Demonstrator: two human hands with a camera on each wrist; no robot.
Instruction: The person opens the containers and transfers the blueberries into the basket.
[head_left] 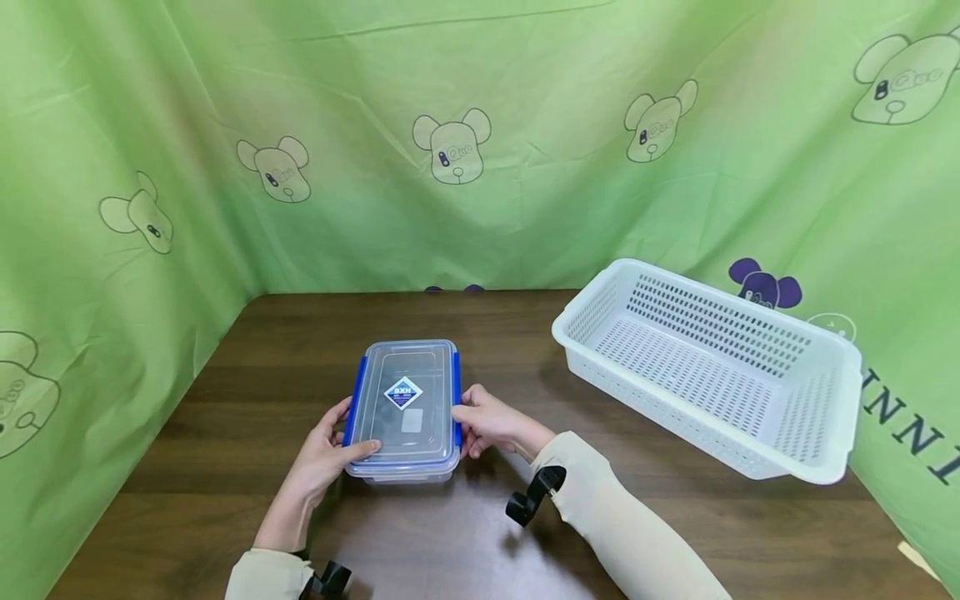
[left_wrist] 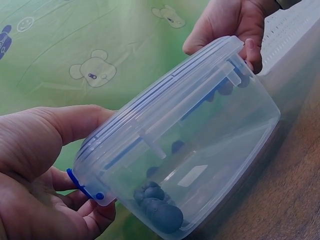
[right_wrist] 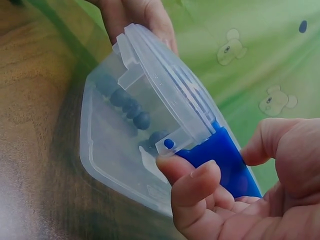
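Observation:
A clear rectangular food container (head_left: pixel 431 367) with a see-through lid, a diamond label and blue side latches is between both hands over the near middle of the table. My left hand (head_left: pixel 322 458) grips its left side, thumb on the lid's edge and fingers beside the latch. At the right side my right hand (head_left: pixel 491 425) holds the container by the blue latch (right_wrist: pixel 220 160), thumb and curled fingers on either side of it. Dark rounded shapes (left_wrist: pixel 162 212) show through the container's wall; what they are I cannot tell.
To the right on the brown wooden table (head_left: pixel 300 325) stands a white perforated plastic basket (head_left: pixel 750 458), set at an angle. A green curtain (head_left: pixel 525 225) printed with bear heads hangs behind and beside the table. Each wrist carries a black camera mount (head_left: pixel 536 496).

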